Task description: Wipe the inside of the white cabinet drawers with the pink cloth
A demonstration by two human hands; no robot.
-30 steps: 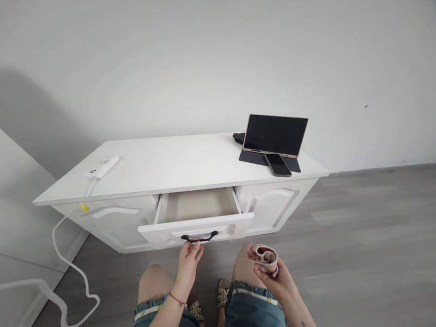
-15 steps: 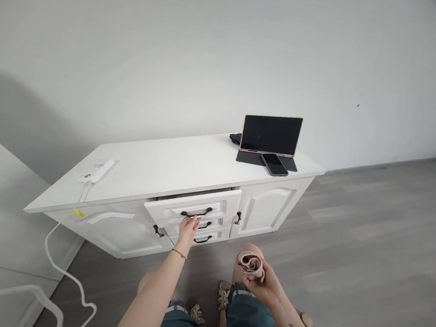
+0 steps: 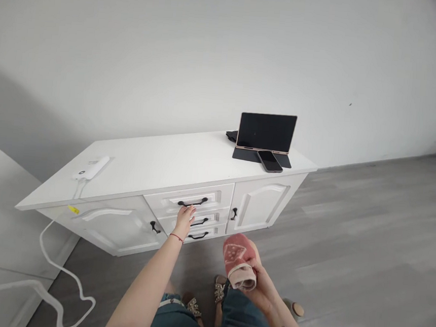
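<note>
My right hand (image 3: 259, 284) is closed around a rolled-up sock (image 3: 236, 254), pinkish red with a pale pattern and a cream cuff, held low in front of the cabinet. My left hand (image 3: 184, 221) is at the top drawer (image 3: 215, 196), its fingers loosely stretched just below the black drawer handle (image 3: 199, 202). Whether the fingertips touch the handle is hard to tell. The drawer is flush with the white cabinet (image 3: 157, 158). Two more drawers with black handles sit beneath it.
A tablet (image 3: 266, 131) stands on its dark cover, with a phone (image 3: 270, 161) lying in front. Some black item (image 3: 231, 135) is behind it. On the left lies a white power strip (image 3: 92, 168), its white cable (image 3: 60, 267) hanging down. A round-topped object (image 3: 297, 309) is on the floor.
The top drawer, partly pulled out before, is now pushed in. My left hand has loosened at the handle. My right hand has turned the sock, so its red patterned side shows.
</note>
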